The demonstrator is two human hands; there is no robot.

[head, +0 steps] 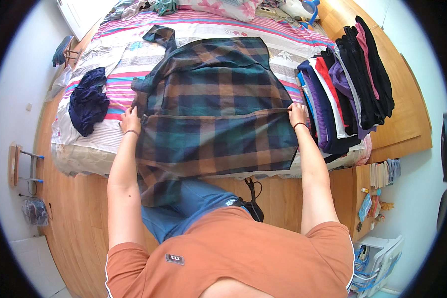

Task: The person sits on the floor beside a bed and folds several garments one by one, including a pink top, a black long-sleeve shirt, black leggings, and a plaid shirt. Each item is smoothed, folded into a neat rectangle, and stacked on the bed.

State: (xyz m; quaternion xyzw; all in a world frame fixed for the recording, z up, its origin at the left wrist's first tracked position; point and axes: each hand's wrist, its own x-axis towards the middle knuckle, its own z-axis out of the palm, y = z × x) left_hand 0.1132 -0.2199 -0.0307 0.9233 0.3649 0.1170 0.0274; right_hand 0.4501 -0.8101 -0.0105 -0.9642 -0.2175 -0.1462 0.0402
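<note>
A plaid shirt [223, 93] in dark green, navy and brown lies spread on the bed, its near end hanging over the edge against my leg. One sleeve reaches out at the far left. My left hand [130, 121] grips the shirt at its left side, near the collar or placket. At the right end of the brown front edge, my right hand [297, 113] pinches the cloth between thumb and fingers. The edge runs fairly straight between both hands. Parts of the cloth under my fingers are hidden.
A crumpled navy garment [89, 101] lies on the striped bedsheet [121, 95] at left. Folded clothes [329, 100] stand in a row along the bed's right side. Beyond them is a wooden headboard or panel [406, 119]. A pillow [223, 8] lies at the far end.
</note>
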